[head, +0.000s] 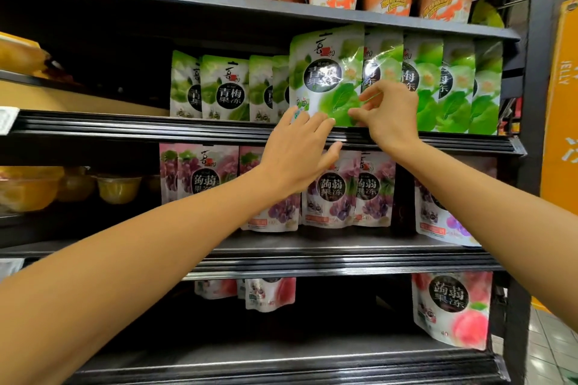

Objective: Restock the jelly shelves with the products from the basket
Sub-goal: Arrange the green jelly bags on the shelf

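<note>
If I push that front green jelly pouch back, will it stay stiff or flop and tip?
The green pouch probably flexes: its glossy film shows creased glare. Likely slippery. Standing tall at the shelf lip, it may tip.

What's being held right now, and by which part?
The front green jelly pouch: the right hand appears to pinch its lower right area, while the left hand rests straight fingers on its bottom left corner.
</note>
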`<state>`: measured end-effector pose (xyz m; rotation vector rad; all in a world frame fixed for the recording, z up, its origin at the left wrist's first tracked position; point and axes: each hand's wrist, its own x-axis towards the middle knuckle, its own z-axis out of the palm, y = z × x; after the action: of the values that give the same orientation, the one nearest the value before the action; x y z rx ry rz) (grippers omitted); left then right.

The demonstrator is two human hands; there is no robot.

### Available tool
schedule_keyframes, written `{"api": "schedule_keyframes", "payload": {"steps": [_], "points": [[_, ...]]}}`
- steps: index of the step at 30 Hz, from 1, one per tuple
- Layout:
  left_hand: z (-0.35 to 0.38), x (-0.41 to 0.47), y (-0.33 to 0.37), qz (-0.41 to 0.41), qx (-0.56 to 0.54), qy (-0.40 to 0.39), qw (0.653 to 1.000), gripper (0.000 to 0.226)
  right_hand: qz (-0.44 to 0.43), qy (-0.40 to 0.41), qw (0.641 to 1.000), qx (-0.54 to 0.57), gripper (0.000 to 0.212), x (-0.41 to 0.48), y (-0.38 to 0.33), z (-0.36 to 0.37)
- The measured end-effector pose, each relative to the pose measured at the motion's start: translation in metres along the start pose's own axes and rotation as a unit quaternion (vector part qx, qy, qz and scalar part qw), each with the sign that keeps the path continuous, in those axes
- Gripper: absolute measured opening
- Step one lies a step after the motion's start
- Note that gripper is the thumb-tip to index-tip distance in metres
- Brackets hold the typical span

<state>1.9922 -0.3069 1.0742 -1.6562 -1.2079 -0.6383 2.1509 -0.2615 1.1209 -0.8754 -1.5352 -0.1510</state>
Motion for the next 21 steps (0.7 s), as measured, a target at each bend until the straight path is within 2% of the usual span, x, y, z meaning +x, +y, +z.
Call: {"api": "schedule_keyframes", "payload": {"steps": [4,7,11,17,19,21], "points": [[-0.008,-0.023,0.006,-0.016,-0.127,0.071,0.989,0.043,-0.034,0.026,0.999,0.014,0.020,-0.020,-0.001,-0.003],[-0.011,-0.056,0.016,-0.040,-0.260,0.102,0.959,0.034,-0.053,0.015,0.996,0.065,0.014,-0.053,-0.009,-0.003],[-0.002,-0.120,0.025,-0.093,-0.382,0.065,0.917,0.032,-0.029,-0.034,0.990,0.134,0.013,-0.122,-0.018,0.007],[0.021,-0.283,0.041,-0.207,-0.475,-0.042,0.854,0.024,0.123,-0.149,0.958,0.213,0.014,-0.293,0.000,0.031],[0.030,-0.355,0.051,-0.264,-0.500,-0.099,0.819,0.023,0.207,-0.210,0.932,0.212,0.013,-0.370,0.013,0.040],[0.040,-0.437,0.063,-0.323,-0.509,-0.164,0.781,0.021,0.309,-0.271,0.891,0.193,0.014,-0.453,0.028,0.050]]}}
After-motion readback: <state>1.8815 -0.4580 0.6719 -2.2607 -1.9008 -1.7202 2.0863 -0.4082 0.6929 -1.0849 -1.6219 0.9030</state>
